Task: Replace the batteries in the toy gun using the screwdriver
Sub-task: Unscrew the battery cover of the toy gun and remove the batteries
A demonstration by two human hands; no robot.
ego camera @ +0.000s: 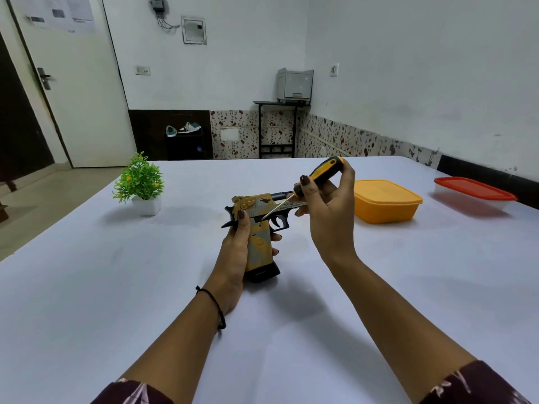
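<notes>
Fingers (306, 185) grip screwdriver (318, 174), left hand (233, 246) clasps toy gun (259, 225) above white table (116, 287).

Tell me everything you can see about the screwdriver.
The screwdriver has a chunky yellow and black handle, plastic or rubber by its look, and a thin metal shaft. The right hand grips the handle. It slants down to the left, its tip at the toy gun, just above the grip, which the left hand holds.

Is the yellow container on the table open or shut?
Shut. The yellow container has its matching lid seated flat across the whole top, with the rim overhanging the walls all around. What is inside cannot be told.
</notes>
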